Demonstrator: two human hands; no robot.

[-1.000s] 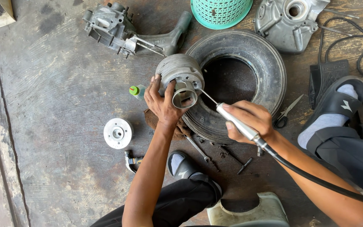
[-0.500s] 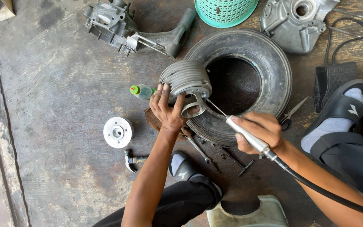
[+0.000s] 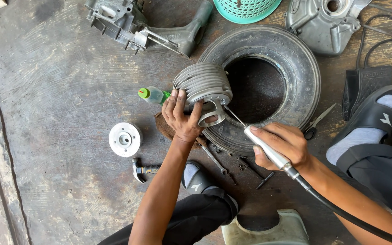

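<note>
My left hand (image 3: 181, 117) grips a finned grey metal engine cylinder (image 3: 203, 85), which rests tilted on the left rim of a black tyre (image 3: 268, 50). Its open sleeve end (image 3: 212, 114) faces me. My right hand (image 3: 283, 146) holds a silver pen-shaped rotary tool handpiece (image 3: 267, 149) with a black flexible shaft trailing to the lower right. The tool's thin bit (image 3: 233, 115) touches the cylinder's base beside the sleeve.
A green-capped bottle (image 3: 152, 95), brown rag (image 3: 163, 125), round metal disc (image 3: 124, 139) and small hammer (image 3: 142, 170) lie at left. Engine casings (image 3: 128, 20) (image 3: 320, 22) and a teal basket (image 3: 247, 8) sit behind. Scissors (image 3: 317, 121), foot pedal (image 3: 367, 81) and loose bolts surround the tyre.
The cylinder has been turned and shifted slightly right on the tyre, showing more of its fins. My right hand and the tool followed, keeping the bit at the cylinder's base.
</note>
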